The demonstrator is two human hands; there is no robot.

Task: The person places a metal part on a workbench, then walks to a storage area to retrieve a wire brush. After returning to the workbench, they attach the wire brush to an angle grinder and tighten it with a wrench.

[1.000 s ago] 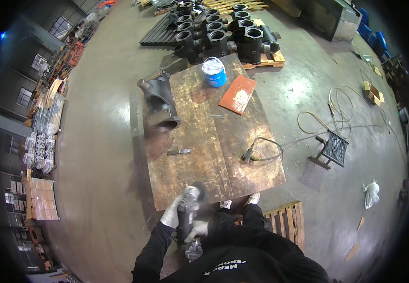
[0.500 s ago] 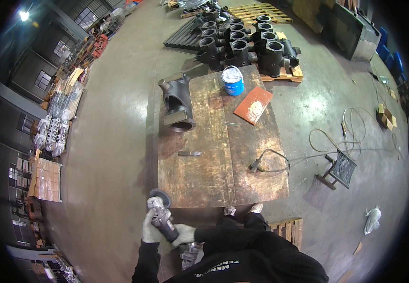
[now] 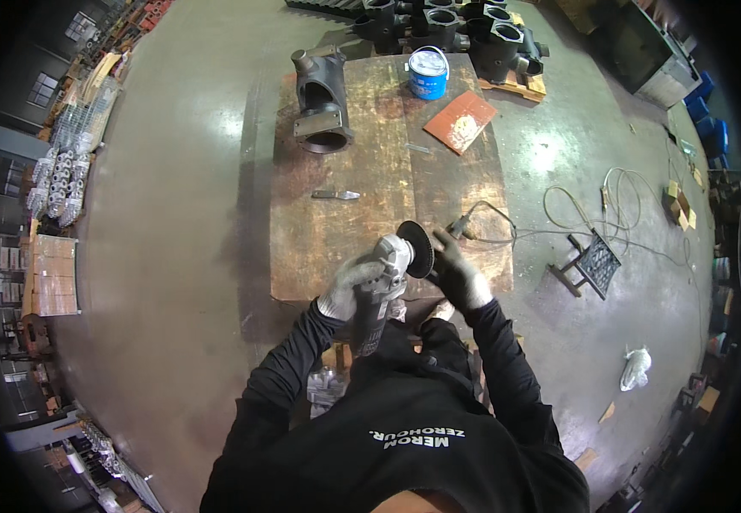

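My left hand (image 3: 346, 287), in a grey glove, grips the body of an angle grinder (image 3: 384, 279) over the near edge of a rusty steel worktable (image 3: 336, 231). The grinder's dark disc (image 3: 415, 249) points to the right. In a dark glove, my right hand (image 3: 456, 274) rests on the disc's right side, fingers against it. A black cable (image 3: 482, 215) lies on the table just beyond the right hand.
A dark cast metal housing (image 3: 319, 107) stands at the table's far left. A blue and white paint can (image 3: 428, 73), a reddish board (image 3: 461, 121) and a small flat tool (image 3: 335, 195) also lie there. More castings on pallets (image 3: 447, 26) stand behind. A small black stand (image 3: 591, 263) sits on the floor right.
I have brought the grinder up from the table's lower left corner to its near edge in front of me. My right hand has moved onto the disc.
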